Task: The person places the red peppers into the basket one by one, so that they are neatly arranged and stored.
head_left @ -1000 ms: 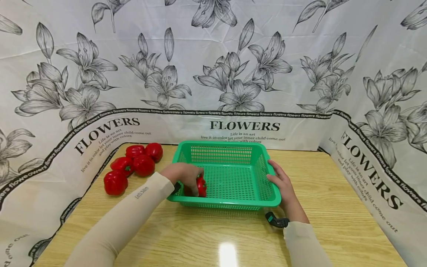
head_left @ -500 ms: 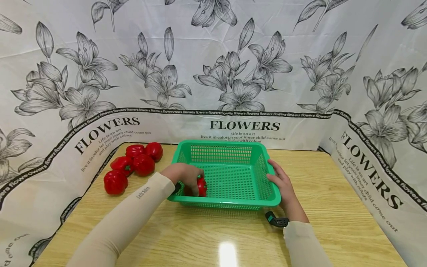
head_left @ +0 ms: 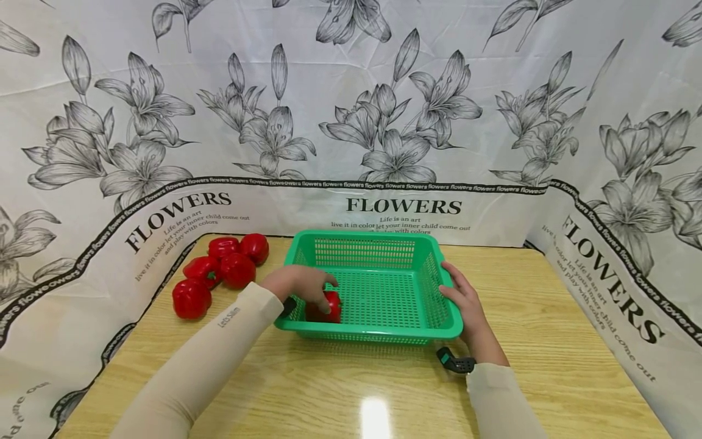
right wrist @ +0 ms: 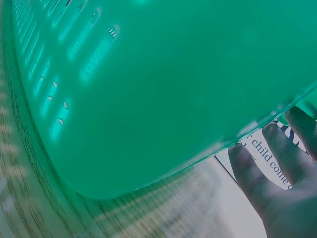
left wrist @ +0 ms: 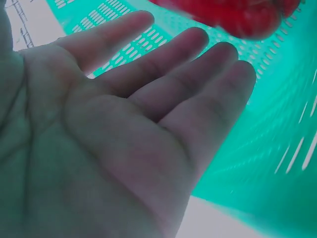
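Head view: one pepper [head_left: 334, 308] sits near left in the basket [head_left: 367, 332], your left hand [head_left: 303, 283] above, fingers spread; your right hand [head_left: 465, 302] grips the right rim; five peppers [head_left: 237, 271] are left outside.

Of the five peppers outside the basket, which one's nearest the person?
The red pepper at the group's near-left end; the other four sit farther back on the table.

A glossy red bell pepper [head_left: 334, 314], partly hidden, lies apparently on its side in the near left corner of a rectangular green perforated basket [head_left: 373, 331].
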The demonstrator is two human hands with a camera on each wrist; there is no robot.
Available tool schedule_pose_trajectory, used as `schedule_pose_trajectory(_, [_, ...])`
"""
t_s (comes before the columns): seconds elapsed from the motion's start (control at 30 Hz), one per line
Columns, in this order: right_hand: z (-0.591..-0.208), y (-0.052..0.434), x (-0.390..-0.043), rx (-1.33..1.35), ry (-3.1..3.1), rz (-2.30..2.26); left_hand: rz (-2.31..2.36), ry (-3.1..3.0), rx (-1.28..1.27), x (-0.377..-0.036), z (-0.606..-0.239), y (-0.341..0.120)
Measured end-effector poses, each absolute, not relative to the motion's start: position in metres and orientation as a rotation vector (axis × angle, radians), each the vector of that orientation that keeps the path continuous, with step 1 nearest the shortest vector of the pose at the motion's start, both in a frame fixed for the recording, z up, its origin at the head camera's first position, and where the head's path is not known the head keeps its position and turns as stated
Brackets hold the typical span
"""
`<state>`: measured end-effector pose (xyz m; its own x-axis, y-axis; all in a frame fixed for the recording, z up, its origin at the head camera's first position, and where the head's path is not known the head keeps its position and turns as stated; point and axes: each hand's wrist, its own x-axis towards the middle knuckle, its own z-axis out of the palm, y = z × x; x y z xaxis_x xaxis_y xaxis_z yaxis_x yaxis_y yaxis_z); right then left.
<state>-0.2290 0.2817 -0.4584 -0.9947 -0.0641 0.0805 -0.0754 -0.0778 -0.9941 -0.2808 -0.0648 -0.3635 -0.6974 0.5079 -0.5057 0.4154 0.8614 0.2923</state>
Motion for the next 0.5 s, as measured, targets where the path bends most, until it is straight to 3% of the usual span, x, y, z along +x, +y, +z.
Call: schedule_pose_trajectory(0.5, [-0.458,0.282,-0.228,0.161,-2.141,2.295,0.467,2.552,0.723,-0.282,-0.351,-0.09])
